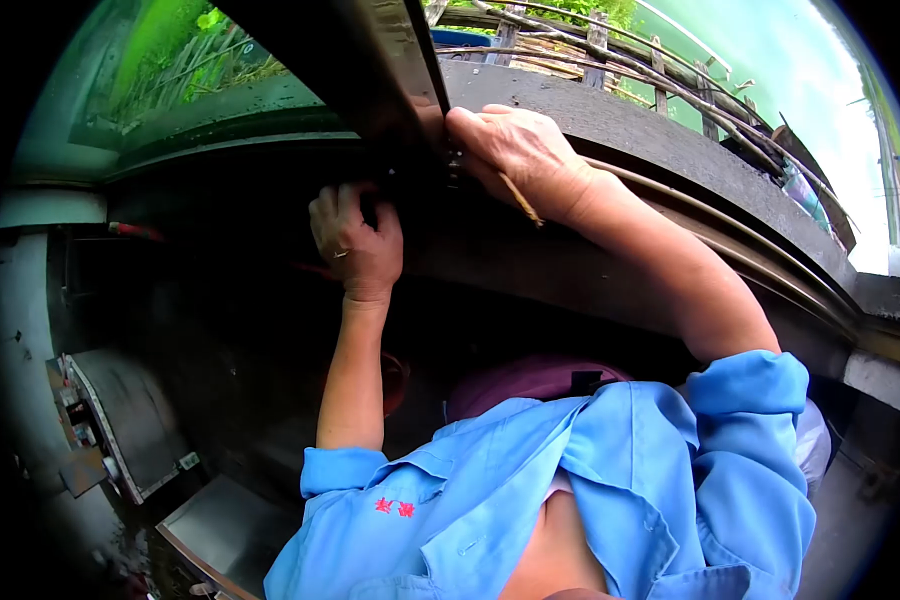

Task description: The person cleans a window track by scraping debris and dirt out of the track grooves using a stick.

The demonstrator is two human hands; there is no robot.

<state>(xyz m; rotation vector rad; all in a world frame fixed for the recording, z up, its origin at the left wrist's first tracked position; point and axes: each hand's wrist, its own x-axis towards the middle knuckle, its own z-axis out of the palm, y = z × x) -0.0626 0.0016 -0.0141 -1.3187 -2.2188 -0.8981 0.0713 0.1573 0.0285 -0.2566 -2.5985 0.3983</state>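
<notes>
My right hand [518,152] is closed around a thin brown stick [521,199] that pokes out below the palm. Its fingertips touch the upright edge of the sliding window's dark frame [410,75]. Lower and to the left, my left hand [355,238], with a ring on one finger, is raised to the dark lower part of the frame. Its fingers curl and the thumb bends towards them; deep shadow hides whatever lies between them. Small bright spots show on the frame between both hands. A window track [710,235] runs along the sill behind my right forearm.
Greenish glass [200,95] fills the upper left. Outside are a grey ledge [660,150] and a fence of rough sticks [660,70]. At lower left stand a grey panel [130,420] and a metal-topped surface [230,525]. A purple thing [520,385] lies in shadow by my chest.
</notes>
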